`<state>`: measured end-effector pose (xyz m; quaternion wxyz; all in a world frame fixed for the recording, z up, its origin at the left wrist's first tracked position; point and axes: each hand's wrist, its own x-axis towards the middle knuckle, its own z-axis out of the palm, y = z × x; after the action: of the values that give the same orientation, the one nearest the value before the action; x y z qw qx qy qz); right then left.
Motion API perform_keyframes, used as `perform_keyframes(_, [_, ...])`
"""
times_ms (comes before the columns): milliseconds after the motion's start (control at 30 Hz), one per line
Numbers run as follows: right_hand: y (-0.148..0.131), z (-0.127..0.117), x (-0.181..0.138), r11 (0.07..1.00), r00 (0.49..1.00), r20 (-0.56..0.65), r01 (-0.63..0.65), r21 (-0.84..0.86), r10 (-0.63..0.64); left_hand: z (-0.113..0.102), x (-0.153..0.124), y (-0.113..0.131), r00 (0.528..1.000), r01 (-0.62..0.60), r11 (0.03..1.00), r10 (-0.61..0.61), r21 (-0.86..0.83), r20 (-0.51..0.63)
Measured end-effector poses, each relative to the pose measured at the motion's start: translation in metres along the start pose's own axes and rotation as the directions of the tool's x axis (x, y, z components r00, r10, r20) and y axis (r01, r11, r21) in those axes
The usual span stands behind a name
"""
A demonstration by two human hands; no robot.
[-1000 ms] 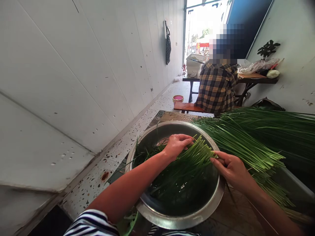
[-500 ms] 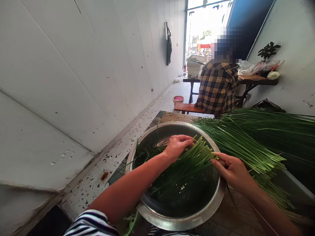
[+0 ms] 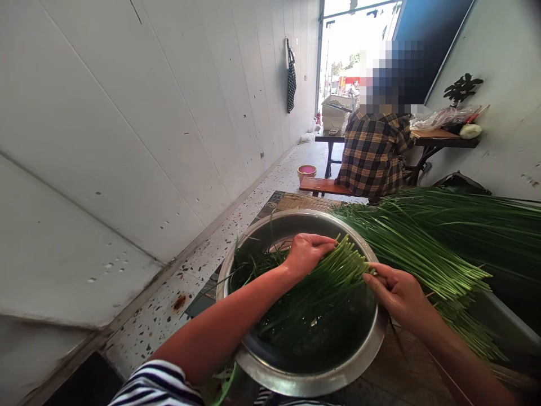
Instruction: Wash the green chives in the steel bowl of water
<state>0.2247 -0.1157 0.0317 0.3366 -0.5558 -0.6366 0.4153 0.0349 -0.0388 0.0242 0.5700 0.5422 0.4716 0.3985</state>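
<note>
A wide steel basin (image 3: 310,386) holds dark green leaves and a bunch of garlic chives (image 3: 338,265), whose pale cut ends lean up toward the far right rim. My left hand (image 3: 307,254) is over the basin, its fingers pinched at the far side of the stem ends; what they pinch is too small to make out clearly. Fingertips and thumb of my right hand (image 3: 393,286) close on the stem ends at the bunch's right side, by the basin's rim. More chives (image 3: 431,248) lie in a large pile to the right, stems toward me.
Ahead, a person in a plaid shirt (image 3: 372,152) sits on a red-brown bench (image 3: 323,185) at a dark table (image 3: 452,141). A pink-filled bucket (image 3: 306,171) stands on the speckled floor. A white wall (image 3: 169,113) runs along the left.
My left hand has shifted slightly right along the stem ends, its fingers now straighter. The right hand stays almost where it was.
</note>
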Motion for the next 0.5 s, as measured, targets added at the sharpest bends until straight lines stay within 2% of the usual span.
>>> perform_keyframes(167, [0.003,-0.001,0.000,1.000,0.999,0.030,0.014,-0.002,-0.014,-0.010,0.001,0.011,0.984,-0.094,0.972,0.058,0.215,0.169])
perform_keyframes(233, [0.009,-0.004,0.000,0.999,0.997,0.060,0.042,-0.032,-0.040,-0.020,0.009,0.010,0.987,-0.136,0.920,0.095,0.367,0.126])
perform_keyframes(300, [0.017,-0.010,-0.003,0.989,0.991,0.100,0.096,-0.113,-0.085,-0.030,0.019,0.004,0.988,-0.149,0.832,0.150,0.534,0.042])
perform_keyframes(367, [0.020,-0.018,-0.009,0.956,0.981,0.130,0.173,-0.238,-0.145,-0.039,0.028,-0.008,0.990,-0.111,0.712,0.139,0.693,0.016])
perform_keyframes(433, [0.016,-0.022,-0.017,0.891,0.958,0.154,0.281,-0.357,-0.240,-0.045,0.032,-0.020,0.998,-0.055,0.561,0.026,0.826,0.049])
perform_keyframes(500, [0.005,-0.019,-0.028,0.804,0.904,0.196,0.428,-0.412,-0.381,-0.046,0.032,-0.029,0.989,-0.042,0.404,-0.112,0.914,0.095])
